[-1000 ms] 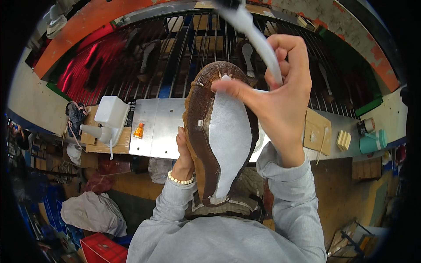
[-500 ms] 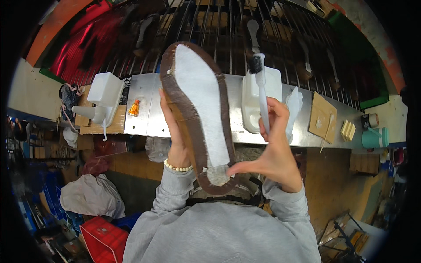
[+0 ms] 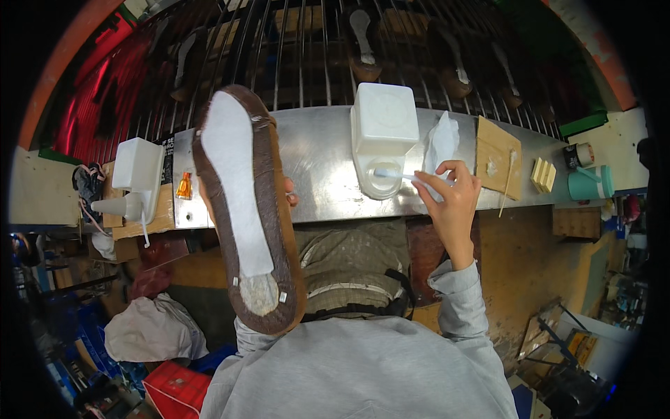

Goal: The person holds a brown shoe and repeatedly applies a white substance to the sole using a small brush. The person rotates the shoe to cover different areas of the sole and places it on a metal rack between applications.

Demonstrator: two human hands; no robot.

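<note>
A brown shoe (image 3: 273,216) is held bottom up on the left, with a long white sheet (image 3: 234,167) along its sole and a grey patch at the heel. Behind it, my left hand (image 3: 290,191) is closed round the shoe; only some fingertips show at its right side. In my right hand (image 3: 452,199), the fingers pinch the pale handle of a brush (image 3: 405,176). Its head is down in the round cup of a white plastic dispenser (image 3: 386,119), so the bristles are hidden.
The metal bench (image 3: 317,164) also bears another white dispenser (image 3: 136,164), a small orange bottle (image 3: 183,186), crumpled white paper (image 3: 442,142), cardboard (image 3: 497,160) with a thin stick, and a teal mug (image 3: 586,184). Beyond are metal bars (image 3: 300,63) with several shoes.
The shoe has moved left, tilting the other way. My right hand has left the shoe's heel and lowered the brush from upright into the dispenser's cup. The view has shifted too.
</note>
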